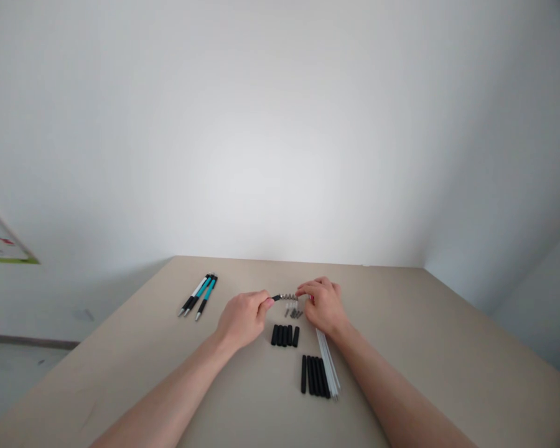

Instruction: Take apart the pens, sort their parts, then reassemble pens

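My left hand (245, 316) is closed, pinching a short black pen part (276, 298) between thumb and fingers. The part's far end is close to a row of small silver pen tips (287, 297); I cannot tell if they touch. My right hand (325, 306) reaches to the right end of that row, its index fingertip at the last tip and the thumb apart from it. Just below the row lie small clear pieces (291, 305) and what look like little metal springs (295, 314). White pen refills (327, 361) run from under my right hand toward me.
Several short black tubes (284, 336) lie side by side below the springs. Longer black tubes (316, 376) lie nearer me, beside the refills. Three pens (200, 295), two teal and one white, rest on the table (242, 392) at the left. A white wall (280, 155) stands behind.
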The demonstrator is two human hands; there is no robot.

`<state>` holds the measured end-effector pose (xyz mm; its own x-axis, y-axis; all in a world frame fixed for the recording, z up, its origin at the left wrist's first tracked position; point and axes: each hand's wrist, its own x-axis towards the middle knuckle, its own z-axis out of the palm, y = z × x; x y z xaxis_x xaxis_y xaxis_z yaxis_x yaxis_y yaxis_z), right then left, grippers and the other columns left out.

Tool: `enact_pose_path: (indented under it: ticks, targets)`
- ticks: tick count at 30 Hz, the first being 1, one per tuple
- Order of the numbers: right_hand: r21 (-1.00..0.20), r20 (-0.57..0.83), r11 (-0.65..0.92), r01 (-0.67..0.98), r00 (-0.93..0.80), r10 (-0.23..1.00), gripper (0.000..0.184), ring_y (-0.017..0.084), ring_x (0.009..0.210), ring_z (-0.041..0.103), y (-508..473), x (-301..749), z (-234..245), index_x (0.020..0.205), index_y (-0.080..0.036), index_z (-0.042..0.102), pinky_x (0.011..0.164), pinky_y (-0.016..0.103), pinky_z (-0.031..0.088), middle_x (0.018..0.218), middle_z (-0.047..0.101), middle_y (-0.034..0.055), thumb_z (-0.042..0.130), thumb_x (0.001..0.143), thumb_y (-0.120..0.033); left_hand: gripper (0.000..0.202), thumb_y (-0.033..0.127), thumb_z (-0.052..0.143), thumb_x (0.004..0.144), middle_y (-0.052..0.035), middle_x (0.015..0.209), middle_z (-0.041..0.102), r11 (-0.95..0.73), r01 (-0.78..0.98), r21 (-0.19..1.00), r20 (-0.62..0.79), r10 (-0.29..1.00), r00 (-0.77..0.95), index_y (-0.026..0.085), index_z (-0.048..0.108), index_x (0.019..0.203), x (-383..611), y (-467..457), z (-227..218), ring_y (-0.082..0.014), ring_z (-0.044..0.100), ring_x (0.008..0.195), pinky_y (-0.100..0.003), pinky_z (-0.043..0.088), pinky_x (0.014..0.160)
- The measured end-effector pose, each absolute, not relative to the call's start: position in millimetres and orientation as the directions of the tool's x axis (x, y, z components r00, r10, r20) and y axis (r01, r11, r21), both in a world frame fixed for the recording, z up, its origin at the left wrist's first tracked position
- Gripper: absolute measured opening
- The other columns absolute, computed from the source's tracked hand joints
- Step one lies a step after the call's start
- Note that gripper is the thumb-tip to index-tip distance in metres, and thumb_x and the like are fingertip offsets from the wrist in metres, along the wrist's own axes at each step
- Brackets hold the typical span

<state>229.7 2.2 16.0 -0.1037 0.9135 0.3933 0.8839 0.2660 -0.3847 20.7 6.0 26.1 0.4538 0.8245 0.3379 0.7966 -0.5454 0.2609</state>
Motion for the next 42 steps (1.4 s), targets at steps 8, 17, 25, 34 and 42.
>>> enact_pose_path:
  ticks: [8, 17, 25, 34, 42]
  targets:
    - [-0.375, 0.315, 0.247, 0.894, -0.127, 0.94, 0.037, 0.024, 0.096, 0.05, 1.5, 224.9, 10.5, 0.086, -0.026, 0.072, 0.085, 0.038, 0.028, 0.099, 0.071, -0.0007, 0.049, 0.069, -0.002, 0.027, 0.029, 0.036, 0.094, -0.0001, 0.071, 0.065, -0.549, 0.795, 0.258, 0.325, 0.824, 0.464, 0.022, 0.056, 0.076, 20.4, 6.4, 25.7, -0.0167, 0.059, 0.065, -0.025, 0.03, 0.057]
    - [-0.418, 0.346, 0.207, 0.885, -0.056, 0.936, 0.034, 0.024, 0.093, 0.054, 7.2, 229.4, 2.2, 0.084, -0.025, 0.074, 0.084, 0.038, 0.029, 0.094, 0.072, 0.0014, 0.049, 0.077, -0.003, 0.028, 0.03, 0.036, 0.094, 0.0003, 0.07, 0.064, -0.541, 0.792, 0.283, 0.313, 0.833, 0.456, 0.022, 0.054, 0.075, 18.5, 6.8, 23.4, -0.016, 0.057, 0.064, -0.025, 0.029, 0.057]
    - [-0.474, 0.477, 0.264, 0.84, -0.006, 0.879, 0.024, 0.023, 0.09, 0.059, 8.8, 231.0, 5.1, 0.084, -0.022, 0.073, 0.084, 0.037, 0.039, 0.089, 0.072, 0.0044, 0.054, 0.08, -0.009, 0.028, 0.029, 0.037, 0.094, 0.0005, 0.067, 0.062, -0.557, 0.779, 0.289, 0.32, 0.823, 0.47, 0.021, 0.053, 0.072, 18.5, 8.0, 22.5, -0.0157, 0.055, 0.062, -0.025, 0.028, 0.057]
    - [-0.633, 0.611, 0.506, 0.586, -0.023, 0.791, 0.015, 0.02, 0.078, 0.062, -11.4, 208.9, 16.5, 0.084, -0.023, 0.071, 0.07, 0.031, 0.047, 0.082, 0.071, 0.0039, 0.056, 0.082, -0.02, 0.028, 0.027, 0.038, 0.093, 0.0003, 0.067, 0.062, -0.589, 0.754, 0.291, 0.32, 0.803, 0.503, 0.02, 0.052, 0.07, 17.9, 4.8, 23.2, -0.0155, 0.055, 0.061, -0.025, 0.026, 0.055]
    - [-0.671, 0.572, 0.508, 0.54, -0.059, 0.818, 0.012, 0.018, 0.077, 0.063, -11.7, 208.2, 12.4, 0.083, -0.023, 0.071, 0.069, 0.029, 0.047, 0.081, 0.07, 0.0027, 0.06, 0.081, -0.02, 0.027, 0.028, 0.039, 0.093, 0.0005, 0.067, 0.062, -0.604, 0.746, 0.282, 0.322, 0.791, 0.519, 0.021, 0.053, 0.07, 18.7, 4.5, 24.1, -0.0156, 0.055, 0.062, -0.026, 0.026, 0.055]
